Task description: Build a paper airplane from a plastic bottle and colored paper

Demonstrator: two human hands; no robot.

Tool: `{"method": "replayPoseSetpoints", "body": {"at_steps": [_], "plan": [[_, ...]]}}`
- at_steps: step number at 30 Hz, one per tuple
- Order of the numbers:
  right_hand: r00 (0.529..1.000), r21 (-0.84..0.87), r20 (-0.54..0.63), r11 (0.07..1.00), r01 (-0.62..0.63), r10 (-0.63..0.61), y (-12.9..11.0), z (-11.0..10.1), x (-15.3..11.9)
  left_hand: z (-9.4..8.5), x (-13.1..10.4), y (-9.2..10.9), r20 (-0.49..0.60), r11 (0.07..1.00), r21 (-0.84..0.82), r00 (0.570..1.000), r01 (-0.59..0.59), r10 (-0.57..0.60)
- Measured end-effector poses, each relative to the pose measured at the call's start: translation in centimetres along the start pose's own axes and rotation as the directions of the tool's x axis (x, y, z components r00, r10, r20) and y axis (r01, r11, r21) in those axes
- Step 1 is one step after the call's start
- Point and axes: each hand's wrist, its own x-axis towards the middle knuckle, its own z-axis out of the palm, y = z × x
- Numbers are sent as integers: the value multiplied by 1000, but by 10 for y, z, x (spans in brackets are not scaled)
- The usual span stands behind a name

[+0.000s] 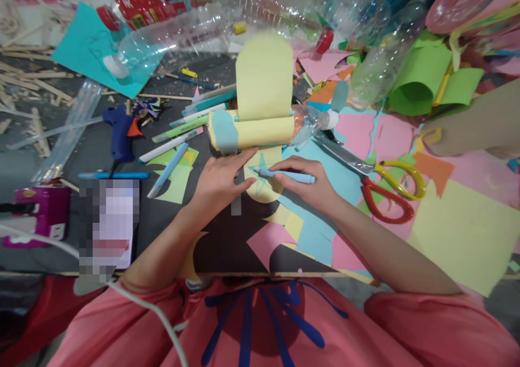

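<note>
A light blue marker pen [298, 176] is pinched in my right hand [319, 185], its tip on a rounded pale yellow paper flap [268, 194]. A blue star outline [263, 167] is drawn on that flap. My left hand [217, 182] lies flat with fingers apart, beside the flap's left edge and just below a plastic bottle [311, 123] on its side. Yellow paper [268, 132] wraps the bottle, with a blue band [225, 131] at its left end. A second rounded yellow flap [264, 71] extends from the bottle's far side.
Large scissors [361, 172] with red and yellow handles lie to the right on coloured paper sheets. Several markers [182, 128], a blue glue gun [119, 131] and a phone [117, 220] are at left. Plastic bottles [174, 31] crowd the back. A white cable [150, 306] crosses the lower left.
</note>
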Motion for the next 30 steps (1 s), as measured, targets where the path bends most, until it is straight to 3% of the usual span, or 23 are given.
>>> {"method": "replayPoseSetpoints", "body": {"at_steps": [15, 23, 30], "plan": [[999, -10, -36, 999, -31, 31, 2, 2, 0, -1, 2, 0, 41, 1000, 5, 999, 12, -12], [1000, -1, 8, 1000, -20, 20, 0, -1, 0, 2, 1, -2, -15, 1000, 4, 1000, -8, 8], [999, -16, -36, 1000, -24, 24, 0, 1, 0, 1, 0, 0, -7, 1000, -1, 1000, 3, -3]]}}
